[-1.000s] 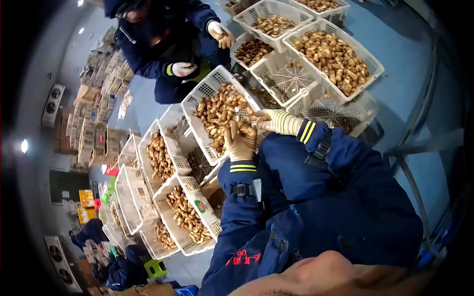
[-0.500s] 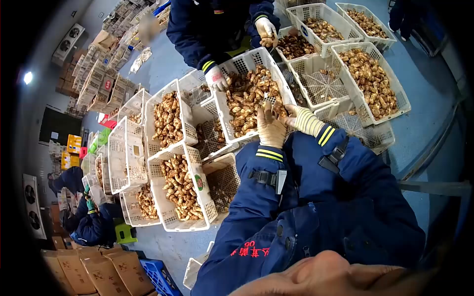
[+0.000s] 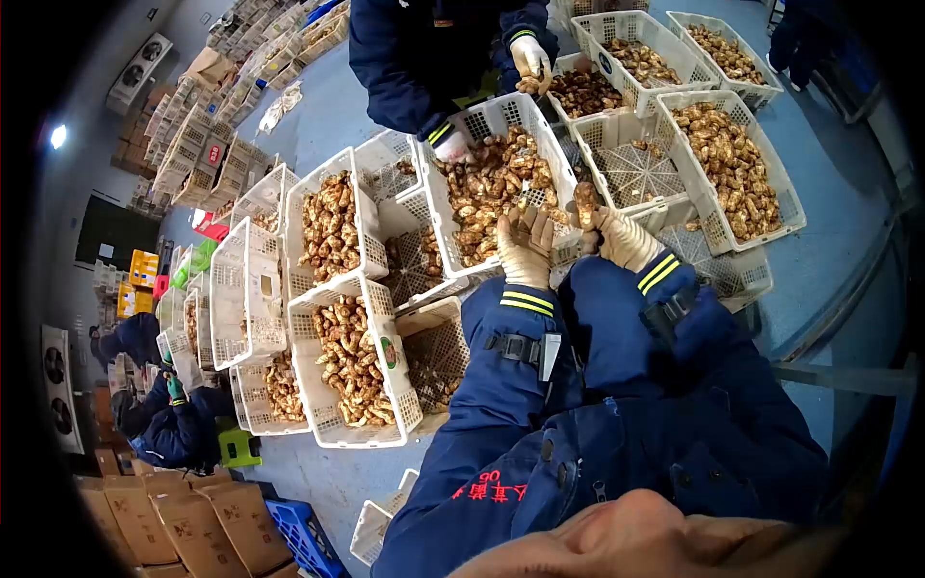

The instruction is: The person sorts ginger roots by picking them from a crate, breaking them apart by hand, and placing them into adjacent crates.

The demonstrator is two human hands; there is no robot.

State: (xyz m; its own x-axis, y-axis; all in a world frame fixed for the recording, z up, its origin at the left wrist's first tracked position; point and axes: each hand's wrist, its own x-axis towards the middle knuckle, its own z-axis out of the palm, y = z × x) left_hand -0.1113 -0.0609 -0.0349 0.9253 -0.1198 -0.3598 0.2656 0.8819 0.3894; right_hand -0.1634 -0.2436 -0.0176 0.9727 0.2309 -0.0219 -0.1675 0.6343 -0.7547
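Observation:
My right hand [image 3: 626, 239], in a striped pale glove with soiled fingertips, grips a brown mushroom [image 3: 585, 200] that points upward. My left hand [image 3: 526, 249], gloved too, is palm up with fingers spread at the near rim of a white crate [image 3: 466, 273]; I see nothing held in it. Inside that crate lies a heap of brown and cream mushrooms [image 3: 487, 207]. Across from me, a co-worker's gloved hand [image 3: 453, 148] reaches into the same crate. That person's other hand [image 3: 530, 60] holds a mushroom beside the crate.
White crates of mushrooms stand at left [image 3: 349, 361] and at right [image 3: 737, 173]. A slatted crate [image 3: 631, 173] holds a few pieces. Cardboard boxes [image 3: 183, 525] and a blue crate [image 3: 308, 539] are at lower left. Another person [image 3: 178, 433] sits at far left.
My hands have drawn apart; the right has moved right and raised a mushroom upright. My left hand has turned more palm up. The co-worker's hand has gone deeper into the shared crate.

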